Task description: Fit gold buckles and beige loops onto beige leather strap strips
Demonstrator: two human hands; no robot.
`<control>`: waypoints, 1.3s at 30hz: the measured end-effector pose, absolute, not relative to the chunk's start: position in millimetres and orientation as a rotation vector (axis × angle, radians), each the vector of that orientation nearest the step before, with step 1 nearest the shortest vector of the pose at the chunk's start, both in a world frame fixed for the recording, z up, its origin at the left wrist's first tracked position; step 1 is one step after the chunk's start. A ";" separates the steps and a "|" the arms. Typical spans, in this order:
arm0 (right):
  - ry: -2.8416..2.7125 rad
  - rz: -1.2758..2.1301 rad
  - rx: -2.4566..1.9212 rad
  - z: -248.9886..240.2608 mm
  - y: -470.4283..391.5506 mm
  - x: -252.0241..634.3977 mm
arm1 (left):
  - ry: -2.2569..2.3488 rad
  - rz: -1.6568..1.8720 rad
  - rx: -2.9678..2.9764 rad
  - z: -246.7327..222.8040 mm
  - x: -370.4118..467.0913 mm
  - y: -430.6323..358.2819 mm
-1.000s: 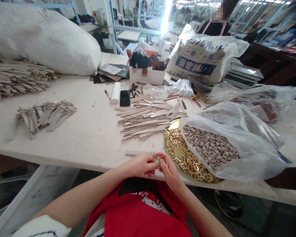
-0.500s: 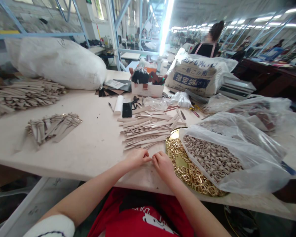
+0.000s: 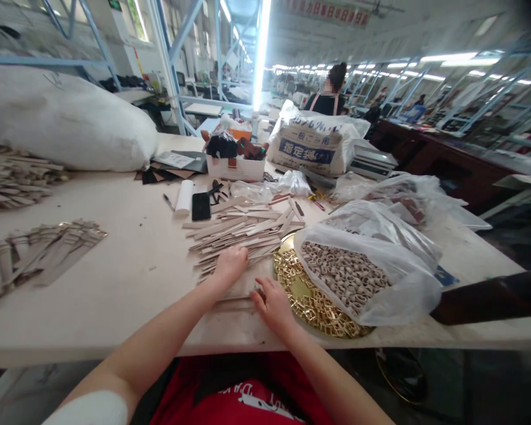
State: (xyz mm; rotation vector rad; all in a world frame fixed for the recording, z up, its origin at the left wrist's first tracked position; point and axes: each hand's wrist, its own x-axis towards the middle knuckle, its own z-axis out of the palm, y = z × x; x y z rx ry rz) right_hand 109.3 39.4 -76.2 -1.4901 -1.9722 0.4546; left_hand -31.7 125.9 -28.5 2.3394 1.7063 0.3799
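At your left, fanned strips (image 3: 55, 251) lie well apart on the bench (image 3: 133, 260), probably to avoid mixing with the loose strips (image 3: 228, 227). Your left hand (image 3: 230, 264) curls over that pile's near side (whether it grips one, I cannot tell). A single strip (image 3: 232, 304) ends by your right hand (image 3: 272, 300), its fingers bent narrow, hold unclear. Beyond, the buckle tray (image 3: 301, 287) and open bag (image 3: 409, 295) seem placed for easy reach.

Left hand (image 3: 232, 264) at strip pile (image 3: 230, 229); right hand (image 3: 273, 302) by single strip (image 3: 232, 304) (gold tray (image 3: 301, 287) just beside).
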 end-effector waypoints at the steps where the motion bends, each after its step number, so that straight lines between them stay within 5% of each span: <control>1: -1.912 0.485 -1.496 -71.3 37.9 113.5 | 1.689 0.417 2.340 -20.6 -32.6 119.7; 8: -1.369 1.103 -1.259 -35.2 17.4 136.5 | 1.245 0.969 1.445 33.0 -33.8 56.8; 17: -1.420 1.477 -1.261 -6.8 -1.6 179.7 | 0.739 0.414 0.789 13.9 -38.7 19.6; 22: -1.816 1.117 -1.471 -1.7 15.7 204.2 | 0.756 0.221 0.822 8.0 -14.5 17.7; 27: -2.070 -0.089 -2.421 -22.4 53.3 285.3 | 0.853 0.364 0.668 9.0 -0.3 21.3; 39: -2.211 -0.150 -2.493 -43.3 67.2 322.3 | 0.838 0.364 0.587 3.2 -7.9 20.5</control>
